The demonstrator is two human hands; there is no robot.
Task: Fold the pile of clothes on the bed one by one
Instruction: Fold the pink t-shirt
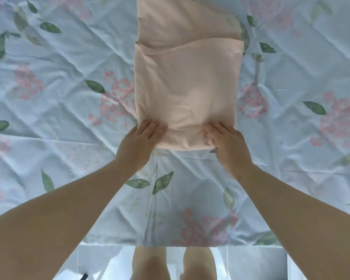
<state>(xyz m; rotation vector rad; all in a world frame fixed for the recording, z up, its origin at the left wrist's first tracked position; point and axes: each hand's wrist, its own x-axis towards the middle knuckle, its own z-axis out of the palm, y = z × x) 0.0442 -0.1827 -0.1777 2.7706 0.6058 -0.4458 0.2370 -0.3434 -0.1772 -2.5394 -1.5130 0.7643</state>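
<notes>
Both hands work the near end of a pale peach garment [186,91], which lies folded into a long strip on the floral bedspread [59,110]. At the garment's near-left corner, the left hand [139,140] has its fingers laid flat on top of the cloth, thumb out of sight beneath or beside the edge. At the near-right corner, the right hand [228,142] curls its fingers over bunched fabric; whether it pinches the cloth or only presses it is hard to tell. Beyond the hands a folded layer crosses the garment, and its far end is cut off by the frame's top. Nearer than the garment, past the bedspread's edge, bare knees [152,263] show, blurred.
</notes>
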